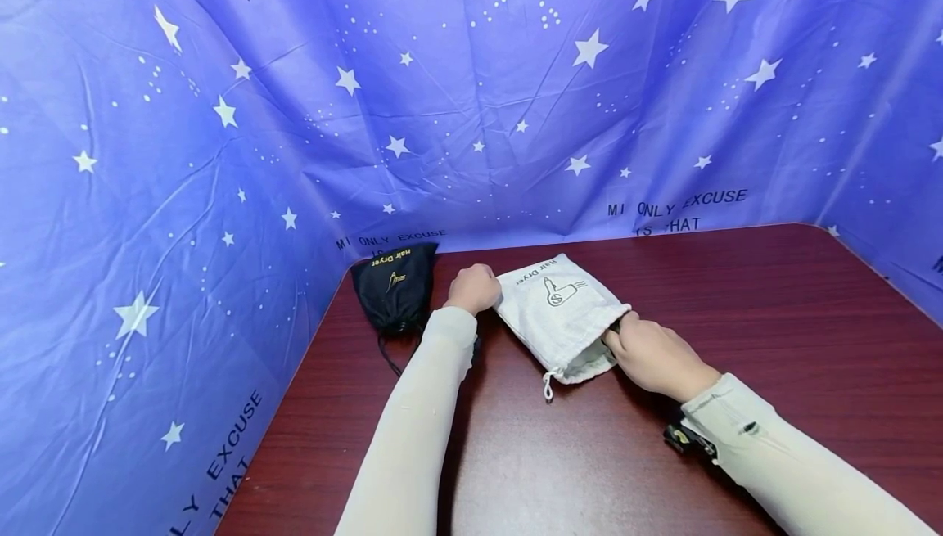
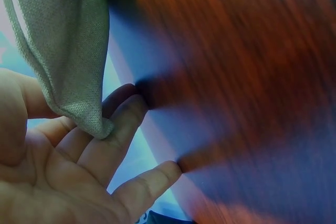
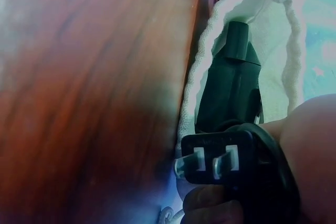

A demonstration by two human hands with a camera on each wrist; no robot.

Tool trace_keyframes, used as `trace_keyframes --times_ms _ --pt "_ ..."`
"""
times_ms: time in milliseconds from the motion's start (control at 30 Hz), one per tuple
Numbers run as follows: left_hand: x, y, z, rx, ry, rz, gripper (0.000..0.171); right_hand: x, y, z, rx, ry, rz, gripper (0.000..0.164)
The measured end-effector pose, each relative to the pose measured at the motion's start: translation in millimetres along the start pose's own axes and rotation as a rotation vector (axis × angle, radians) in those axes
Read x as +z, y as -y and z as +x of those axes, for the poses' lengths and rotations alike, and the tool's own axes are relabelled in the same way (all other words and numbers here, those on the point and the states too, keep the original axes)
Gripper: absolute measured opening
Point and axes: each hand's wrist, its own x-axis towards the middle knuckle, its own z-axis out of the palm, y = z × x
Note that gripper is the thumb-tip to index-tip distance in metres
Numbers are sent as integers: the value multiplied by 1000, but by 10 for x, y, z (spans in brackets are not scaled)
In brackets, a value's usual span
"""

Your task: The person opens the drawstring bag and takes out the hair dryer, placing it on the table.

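A white drawstring bag (image 1: pixel 563 295), printed "Hair Dryer", lies on the table with its mouth gaping toward the right hand. My left hand (image 1: pixel 474 287) pinches its far left corner; in the left wrist view the cloth corner (image 2: pixel 86 103) lies between thumb and fingers, the fingertips against the tabletop. My right hand (image 1: pixel 658 356) is at the mouth of the bag and grips the bundled cord and two-prong plug (image 3: pixel 218 158) of a black hair dryer. The dryer's body (image 3: pixel 231 87) is inside the bag, partly hidden by the cloth.
A black drawstring bag (image 1: pixel 398 286), also printed "Hair Dryer", lies left of the left hand, its cord trailing on the dark red wooden table (image 1: pixel 545 454). Blue star-printed cloth (image 1: pixel 471 110) hangs behind the table and at its sides.
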Motion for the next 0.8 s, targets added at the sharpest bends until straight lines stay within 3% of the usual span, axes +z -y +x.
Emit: trace_keyframes --times_ms 800 --pt "-3 -14 -17 7 -3 1 22 -30 -43 -113 18 8 -1 51"
